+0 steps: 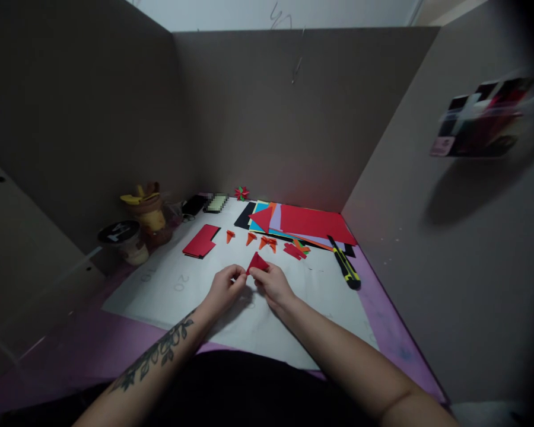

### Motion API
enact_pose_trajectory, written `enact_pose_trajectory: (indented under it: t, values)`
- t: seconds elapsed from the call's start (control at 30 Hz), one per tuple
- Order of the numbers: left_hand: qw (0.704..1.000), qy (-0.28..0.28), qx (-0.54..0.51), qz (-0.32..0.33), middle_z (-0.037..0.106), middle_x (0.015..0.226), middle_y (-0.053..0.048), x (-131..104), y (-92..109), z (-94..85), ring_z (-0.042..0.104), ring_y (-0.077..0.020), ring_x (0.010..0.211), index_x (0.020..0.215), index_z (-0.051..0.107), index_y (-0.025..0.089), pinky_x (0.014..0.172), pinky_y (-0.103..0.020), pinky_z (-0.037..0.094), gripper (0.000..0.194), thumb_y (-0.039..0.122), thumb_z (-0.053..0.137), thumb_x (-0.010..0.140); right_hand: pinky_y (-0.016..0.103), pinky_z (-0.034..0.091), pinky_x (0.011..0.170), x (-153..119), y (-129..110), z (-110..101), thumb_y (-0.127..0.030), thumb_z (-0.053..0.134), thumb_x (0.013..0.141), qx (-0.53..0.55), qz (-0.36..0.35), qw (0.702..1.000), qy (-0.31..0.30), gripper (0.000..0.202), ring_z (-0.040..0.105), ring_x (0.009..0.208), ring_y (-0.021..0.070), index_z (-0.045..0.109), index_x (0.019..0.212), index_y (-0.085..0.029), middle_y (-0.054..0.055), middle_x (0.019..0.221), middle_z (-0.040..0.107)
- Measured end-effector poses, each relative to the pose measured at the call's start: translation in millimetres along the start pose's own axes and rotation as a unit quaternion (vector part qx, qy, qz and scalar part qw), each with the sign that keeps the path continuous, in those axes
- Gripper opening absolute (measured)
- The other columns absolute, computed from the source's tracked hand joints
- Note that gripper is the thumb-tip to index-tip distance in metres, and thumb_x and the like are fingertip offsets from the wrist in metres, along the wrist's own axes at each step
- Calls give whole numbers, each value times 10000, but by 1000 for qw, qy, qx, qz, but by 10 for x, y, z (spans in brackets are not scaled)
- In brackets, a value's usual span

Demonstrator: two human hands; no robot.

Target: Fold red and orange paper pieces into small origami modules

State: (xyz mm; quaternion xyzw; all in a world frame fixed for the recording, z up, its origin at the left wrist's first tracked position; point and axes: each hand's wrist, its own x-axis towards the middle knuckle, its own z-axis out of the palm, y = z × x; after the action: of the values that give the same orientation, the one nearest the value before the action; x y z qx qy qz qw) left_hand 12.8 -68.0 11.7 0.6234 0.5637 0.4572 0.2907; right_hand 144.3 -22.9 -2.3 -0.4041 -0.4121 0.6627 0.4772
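A small red folded-paper triangle (257, 261) sits between both hands, just above a large white paper sheet (293, 335). The right hand (272, 284) has its thumb pressed over the triangle and its fingers curled beneath, probably keeping the folds tight. The left hand (228, 286) has its thumb and fingertips drawn together at the near left corner; whether they pinch it cannot be told. From the triangle, small orange folded-paper pieces (230, 236) stand between ten and one o'clock, spaced perhaps for easy reach. A black-and-yellow plastic cutter (347, 267) lies at three o'clock, apparently set aside. Toward nine o'clock the sheet reads "20" and seemingly "19"; the white mark on the black round cup lid (119, 230) is illegible.
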Motion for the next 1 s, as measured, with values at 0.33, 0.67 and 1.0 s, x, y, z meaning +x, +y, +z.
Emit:
enact_pose_trajectory:
  t: [0.33,0.67,1.0]
  values:
    - [997,64,-43,-18,596,778,-9,23,-61,-34,559,-133,707,826,576,167,579,-219,435,163,320,529,796,237,433,551,-8,-128,-83,-238,693,612,-26,-21,995,-98,205,575,562,123,556,752,-176,-32,605,604]
    - [996,35,-77,-13,610,828,-21,14,-28,-16,566,-128,712,882,562,168,609,-229,449,188,290,607,747,241,392,580,-28,-125,-120,-227,643,663,-163,-119,975,-92,94,499,586,112,614,741,-183,-34,635,573]
    - [993,71,-3,98,609,859,-54,15,-74,-106,570,-182,855,719,613,185,752,-287,463,50,232,607,735,318,475,738,-58,-202,-168,-198,667,636,-158,-167,969,-90,47,599,801,192,667,683,-200,38,843,652]
